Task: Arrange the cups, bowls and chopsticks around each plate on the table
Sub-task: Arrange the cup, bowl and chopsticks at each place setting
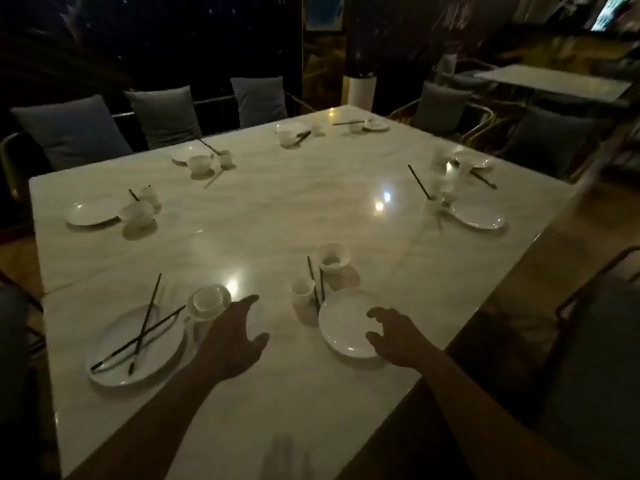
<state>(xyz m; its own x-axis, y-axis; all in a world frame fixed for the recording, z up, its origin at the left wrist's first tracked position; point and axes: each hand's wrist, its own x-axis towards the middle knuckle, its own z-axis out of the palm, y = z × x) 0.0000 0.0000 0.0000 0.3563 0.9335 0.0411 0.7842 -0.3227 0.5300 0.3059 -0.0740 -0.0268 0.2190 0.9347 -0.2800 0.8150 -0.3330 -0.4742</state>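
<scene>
Head view: crossed chopsticks (140,337) on left plate (161,358), right plate (343,327) bare (left hand (235,337), right hand (398,336): fingers (251,300) spread, empty).

I see a pale, marbled bench (277,216) with place settings ringed round its edge. Nearest me on the left sits the left plate (162,348), with the left bowl (209,302) just beside it. The right plate (343,323) has a cup (302,291), dark chopsticks (322,285) and the right bowl (333,258) close behind it. More plates, bowls and cups line the far sides, dim and blurred.
</scene>
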